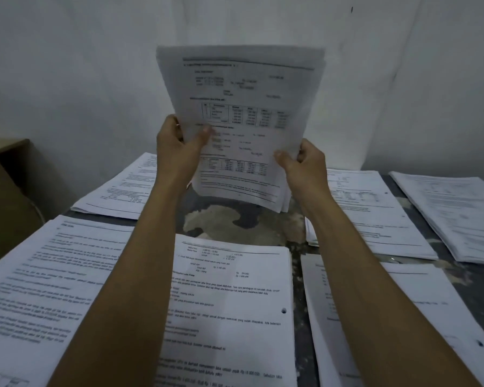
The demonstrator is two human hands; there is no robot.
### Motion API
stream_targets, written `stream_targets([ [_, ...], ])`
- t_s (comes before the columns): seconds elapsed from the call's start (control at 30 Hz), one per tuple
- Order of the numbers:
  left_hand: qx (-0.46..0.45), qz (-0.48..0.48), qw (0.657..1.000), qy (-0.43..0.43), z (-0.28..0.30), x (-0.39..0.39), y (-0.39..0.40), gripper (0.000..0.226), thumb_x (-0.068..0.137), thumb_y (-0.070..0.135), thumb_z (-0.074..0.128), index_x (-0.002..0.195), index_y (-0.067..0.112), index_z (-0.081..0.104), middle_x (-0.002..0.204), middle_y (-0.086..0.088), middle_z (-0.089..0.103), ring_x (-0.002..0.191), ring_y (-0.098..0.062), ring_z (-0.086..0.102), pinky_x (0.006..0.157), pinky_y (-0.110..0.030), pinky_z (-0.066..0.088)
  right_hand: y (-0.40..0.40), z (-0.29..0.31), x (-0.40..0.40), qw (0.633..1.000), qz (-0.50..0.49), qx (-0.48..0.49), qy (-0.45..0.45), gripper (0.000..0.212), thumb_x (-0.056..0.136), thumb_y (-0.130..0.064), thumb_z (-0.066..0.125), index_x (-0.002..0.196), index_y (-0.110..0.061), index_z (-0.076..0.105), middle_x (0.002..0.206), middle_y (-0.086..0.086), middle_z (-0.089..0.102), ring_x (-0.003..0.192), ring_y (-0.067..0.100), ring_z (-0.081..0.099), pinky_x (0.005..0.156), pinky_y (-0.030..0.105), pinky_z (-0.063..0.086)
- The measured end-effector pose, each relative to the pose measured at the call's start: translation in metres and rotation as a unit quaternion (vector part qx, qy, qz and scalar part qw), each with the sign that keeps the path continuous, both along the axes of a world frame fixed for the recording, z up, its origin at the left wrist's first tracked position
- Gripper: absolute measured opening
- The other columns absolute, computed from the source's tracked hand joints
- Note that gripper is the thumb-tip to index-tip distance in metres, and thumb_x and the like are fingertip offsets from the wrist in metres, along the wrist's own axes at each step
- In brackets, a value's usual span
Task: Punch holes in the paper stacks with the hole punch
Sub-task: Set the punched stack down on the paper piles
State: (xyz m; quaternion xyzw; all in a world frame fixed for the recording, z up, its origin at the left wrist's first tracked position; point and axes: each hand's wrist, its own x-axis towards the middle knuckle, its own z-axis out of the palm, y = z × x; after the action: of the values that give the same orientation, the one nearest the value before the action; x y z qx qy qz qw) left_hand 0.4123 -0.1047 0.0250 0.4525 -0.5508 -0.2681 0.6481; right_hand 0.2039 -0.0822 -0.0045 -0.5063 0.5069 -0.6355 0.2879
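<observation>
Paper stack [243, 127] upright, long axis vertical, top leaning left, gripped by both hands [179, 143].

Looks like a makeshift office or paperwork corner in a plain room. Printed stacks [229, 308] of text and tables spread over a worn, mottled table [243, 222], one more stack [243, 121] raised in both hands, some sheets with punched holes [284, 310]. Backed by a bare white wall [67, 79], with a cardboard box [6, 191] at the left.
</observation>
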Motion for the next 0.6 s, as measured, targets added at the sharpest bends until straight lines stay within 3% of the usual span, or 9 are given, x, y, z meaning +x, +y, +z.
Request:
stream_targets([
  [0.2, -0.046, 0.001, 0.999, -0.003, 0.015, 0.005, 0.006, 0.032, 0.091, 0.02, 0.073, 0.118, 0.006, 0.063, 0.112, 0.002, 0.072, 0.092, -0.005, 0.072, 0.076, -0.02, 0.059, 0.002, 0.018, -0.001, 0.997, -0.032, -0.061, 0.022, 0.006, 0.096, -0.015, 0.062, 0.101, -0.019, 0.063, 0.097, -0.01, 0.069, 0.082, -0.001, 0.065, 0.062, 0.009, 0.051],
  [0.43, -0.04, -0.014, 0.999, 0.004, 0.013, 0.004, 0.012, 0.036, 0.091, 0.023, 0.074, 0.119, 0.003, 0.065, 0.113, -0.002, 0.073, 0.095, -0.014, 0.073, 0.079, -0.032, 0.062, 0.002, 0.012, -0.009, 0.999, 0.001, 0.011, 0.035, 0.011, 0.092, -0.019, 0.069, 0.102, -0.023, 0.066, 0.095, -0.013, 0.068, 0.087, 0.005, 0.066, 0.07, 0.02, 0.053],
  [0.6, -0.074, -0.009, 0.997, -0.004, 0.014, -0.001, 0.016, 0.029, 0.093, 0.02, 0.071, 0.115, 0.004, 0.061, 0.107, 0.005, 0.072, 0.09, -0.006, 0.073, 0.073, -0.024, 0.06, 0.004, 0.016, -0.01, 0.999, -0.021, -0.022, 0.031, 0.008, 0.095, -0.02, 0.065, 0.09, -0.027, 0.066, 0.089, -0.016, 0.07, 0.082, 0.002, 0.067, 0.065, 0.015, 0.052],
])
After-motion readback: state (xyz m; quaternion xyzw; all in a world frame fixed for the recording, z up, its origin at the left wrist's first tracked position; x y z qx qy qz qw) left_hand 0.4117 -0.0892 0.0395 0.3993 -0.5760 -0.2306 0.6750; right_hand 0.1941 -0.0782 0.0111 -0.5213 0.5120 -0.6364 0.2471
